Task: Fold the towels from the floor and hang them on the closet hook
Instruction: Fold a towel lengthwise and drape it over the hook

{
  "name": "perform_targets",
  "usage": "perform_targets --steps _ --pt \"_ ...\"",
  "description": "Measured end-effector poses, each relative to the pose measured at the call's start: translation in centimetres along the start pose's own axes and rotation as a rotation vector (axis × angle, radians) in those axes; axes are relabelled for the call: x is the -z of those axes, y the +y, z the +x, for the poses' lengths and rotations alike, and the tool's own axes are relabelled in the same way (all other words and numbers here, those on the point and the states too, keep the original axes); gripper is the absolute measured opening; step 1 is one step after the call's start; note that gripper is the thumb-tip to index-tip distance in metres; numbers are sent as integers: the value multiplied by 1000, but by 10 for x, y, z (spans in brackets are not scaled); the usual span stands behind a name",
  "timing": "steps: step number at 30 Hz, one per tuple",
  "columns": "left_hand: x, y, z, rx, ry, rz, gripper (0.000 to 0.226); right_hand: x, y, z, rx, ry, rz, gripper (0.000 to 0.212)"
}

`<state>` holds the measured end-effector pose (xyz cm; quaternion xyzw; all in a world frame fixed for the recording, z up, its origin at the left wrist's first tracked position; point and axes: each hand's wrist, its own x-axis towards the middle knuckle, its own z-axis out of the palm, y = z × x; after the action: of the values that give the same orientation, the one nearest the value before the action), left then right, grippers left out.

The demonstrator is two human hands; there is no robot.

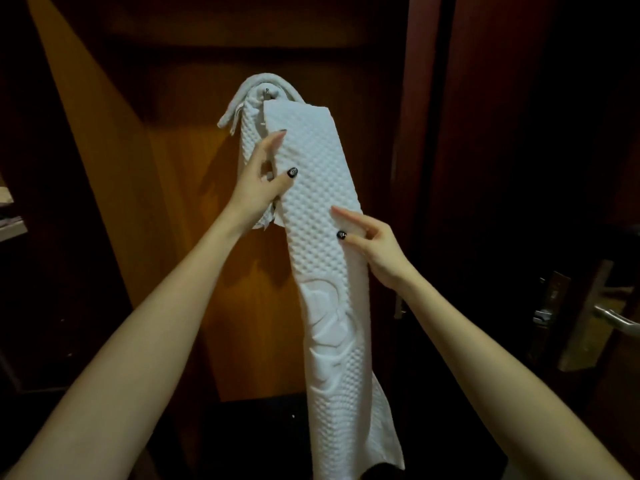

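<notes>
Gripping the left edge of the long towel (322, 188), the left hand (258, 183) had its thumb laid across the front, dark-painted nail showing. Its forefinger was stretched upward along the edge and its other fingers were tucked behind the cloth. The right hand (375, 245) pinched the towel's right edge lower down between thumb and straight forefinger, with the remaining fingers curled.

The long towel was white and folded into a narrow strip, held up in front of the closet panel (194, 209). Its upper half was covered in a raised, quilted-looking bump pattern. Lower down, a smooth embossed motif of curving lines broke the pattern; it could not be read as letters. Its squared top end lay just below and to the right of the hook (267, 92), against the cloth already there; whether it had caught on the hook could not be told. Its bottom end ran out of the lower edge of the view.

A hung towel (247, 136) of the same bumpy weave hung behind the left hand, and a plain towel (242, 85) arched over the small metal hook. Well to the right, a metal door handle (614, 320) stood in deep shadow.
</notes>
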<state>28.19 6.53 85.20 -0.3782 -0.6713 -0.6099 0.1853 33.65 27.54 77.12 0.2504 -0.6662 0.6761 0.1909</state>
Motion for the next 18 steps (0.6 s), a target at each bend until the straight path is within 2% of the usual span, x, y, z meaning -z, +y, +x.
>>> perform_targets --steps 5,9,12,15,18 --pt "-15 -11 -25 25 -63 -5 59 5 -24 22 -4 45 89 44" --pt "-31 -13 -37 -41 -64 44 58 11 -42 39 -6 95 119 45" --pt "-43 -16 -48 -60 -84 119 59 17 -45 44 -37 129 149 49" --pt "-58 -18 -61 -67 -105 57 67 20 -42 43 -47 131 125 47" --pt "-71 -23 -78 -87 -131 94 63 20 -40 42 -53 147 130 47"
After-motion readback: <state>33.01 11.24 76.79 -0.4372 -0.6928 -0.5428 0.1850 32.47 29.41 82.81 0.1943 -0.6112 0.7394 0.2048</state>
